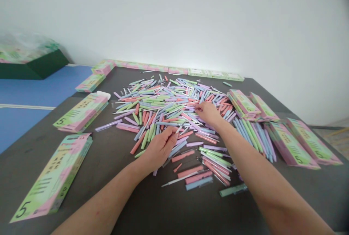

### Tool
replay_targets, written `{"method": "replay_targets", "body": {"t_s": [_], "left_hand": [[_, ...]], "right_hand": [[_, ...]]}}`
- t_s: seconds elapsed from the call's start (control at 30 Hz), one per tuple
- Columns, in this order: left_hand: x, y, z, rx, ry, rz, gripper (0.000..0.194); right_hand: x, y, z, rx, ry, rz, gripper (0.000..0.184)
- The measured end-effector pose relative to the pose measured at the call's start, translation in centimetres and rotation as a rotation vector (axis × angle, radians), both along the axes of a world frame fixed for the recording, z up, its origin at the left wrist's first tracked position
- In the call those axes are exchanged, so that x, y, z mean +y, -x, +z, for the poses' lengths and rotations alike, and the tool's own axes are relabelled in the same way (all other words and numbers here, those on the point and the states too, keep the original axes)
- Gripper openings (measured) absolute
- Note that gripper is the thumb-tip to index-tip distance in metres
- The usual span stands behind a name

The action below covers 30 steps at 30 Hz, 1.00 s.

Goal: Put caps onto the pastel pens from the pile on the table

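Observation:
A wide heap of pen parts [152, 100] in pastel green, pink, purple and blue covers the middle of the dark table, with thin white refills scattered among them. My left hand [160, 147] is at the near side of the heap, its thumb and fingers pinched on a slim white pen refill [179, 128]. Farther in and to the right, my right hand [208, 114] reaches down among the pens, fingers bent together; what they grip, if anything, is too small to make out. Loose barrels and a white refill [181, 180] lie in front of my hands.
Printed pen boxes lie at the left, including a near box [53, 176] and a farther box [81, 113]. More boxes [294, 144] lie at the right, beside a row of barrels [255, 136]. Boxes [177, 70] line the back edge. A dark green bin [32, 66] stands on a blue surface.

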<state>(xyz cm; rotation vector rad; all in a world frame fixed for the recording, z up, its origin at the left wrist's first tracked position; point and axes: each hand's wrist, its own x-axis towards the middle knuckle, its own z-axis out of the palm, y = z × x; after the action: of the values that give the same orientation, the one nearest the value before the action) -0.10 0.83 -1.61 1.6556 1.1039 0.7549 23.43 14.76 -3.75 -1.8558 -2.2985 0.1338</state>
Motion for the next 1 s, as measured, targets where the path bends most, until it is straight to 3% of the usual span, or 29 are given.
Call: {"method": "replay_targets", "body": {"t_s": [0.37,0.57,0.7,0.77,0.83,0.9,1.0], "left_hand": [[0.1,0.1,-0.3,-0.005,0.009,-0.013,0.024],[0.1,0.1,-0.1,-0.017,0.014,-0.006,0.024],[0.0,0.1,0.0,-0.028,-0.006,-0.008,0.023],[-0.2,0.1,0.1,-0.037,-0.022,-0.007,0.023],[-0.3,0.1,0.3,-0.038,-0.032,-0.008,0.024],[-0.4,0.1,0.4,-0.036,-0.035,-0.013,0.025],[-0.6,0.1,0.5,-0.032,-0.036,-0.026,0.026]], "right_hand": [[1.0,-0.2,0.1,0.046,0.064,-0.034,0.013],[-1.1,-0.4,1.3,0.262,0.051,-0.037,0.012],[-5.2,0.3,2.5,0.526,0.122,0.060,0.023],[-7.6,1.0,3.1,1.063,0.258,0.188,0.029],[-9.7,1.7,3.7,1.363,0.395,0.235,0.032],[-11.3,2.4,4.2,1.493,0.475,0.227,0.029],[-12.5,2.9,4.5,1.584,0.447,0.225,0.022]]}}
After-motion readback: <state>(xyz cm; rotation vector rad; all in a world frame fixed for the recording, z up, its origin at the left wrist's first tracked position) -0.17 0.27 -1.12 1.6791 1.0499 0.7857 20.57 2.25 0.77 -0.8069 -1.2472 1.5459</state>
